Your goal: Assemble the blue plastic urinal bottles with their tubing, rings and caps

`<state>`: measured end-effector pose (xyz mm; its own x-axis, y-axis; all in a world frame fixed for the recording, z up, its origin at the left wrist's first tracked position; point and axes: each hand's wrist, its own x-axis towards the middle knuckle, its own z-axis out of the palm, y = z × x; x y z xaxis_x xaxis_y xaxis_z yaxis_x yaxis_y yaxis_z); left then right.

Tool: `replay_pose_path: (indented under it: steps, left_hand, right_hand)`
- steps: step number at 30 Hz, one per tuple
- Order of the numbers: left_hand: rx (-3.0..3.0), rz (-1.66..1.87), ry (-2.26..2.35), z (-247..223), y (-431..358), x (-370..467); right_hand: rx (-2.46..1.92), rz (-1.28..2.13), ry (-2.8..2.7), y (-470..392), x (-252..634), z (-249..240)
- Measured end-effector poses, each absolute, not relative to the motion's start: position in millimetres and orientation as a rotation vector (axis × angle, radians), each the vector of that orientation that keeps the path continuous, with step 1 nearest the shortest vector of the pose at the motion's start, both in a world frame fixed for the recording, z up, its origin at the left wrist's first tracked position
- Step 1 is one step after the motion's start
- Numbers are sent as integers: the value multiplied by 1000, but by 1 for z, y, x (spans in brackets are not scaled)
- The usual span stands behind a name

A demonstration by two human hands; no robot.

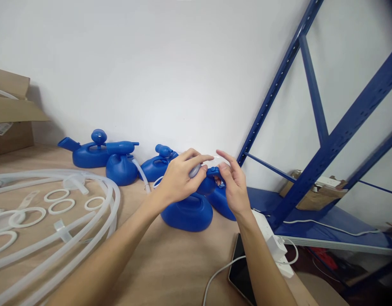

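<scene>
A blue plastic bottle (187,213) stands on the tan table, its neck up between my hands. My left hand (183,175) pinches a greyish rounded piece (194,171) at the left of the neck. My right hand (233,183) has its thumb and fingers closed round a small blue part (213,171) at the top. A clear, thin piece (217,161) shows between the fingertips of both hands. Another blue bottle (224,203) sits just behind, partly hidden by my right hand.
More blue bottles (121,170) line the wall at the back left. Clear tubing (111,204) and white rings (62,206) lie at the left, near a cardboard box (12,136). A power strip (262,225), a dark tablet (241,272) and blue shelving (336,123) are at the right.
</scene>
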<state>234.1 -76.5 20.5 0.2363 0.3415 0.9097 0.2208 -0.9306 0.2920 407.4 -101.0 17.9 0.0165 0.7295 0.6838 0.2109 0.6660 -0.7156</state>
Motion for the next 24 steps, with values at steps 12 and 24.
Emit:
replay_pose_path:
  steps: [12,24]
  left_hand:
    - [2241,1760,417,24,-77,233]
    - [2296,1800,387,26,-82,230]
  right_hand:
    - [-813,635,-1608,-101,410,17]
    - [-717,765,-1677,-94,417,12]
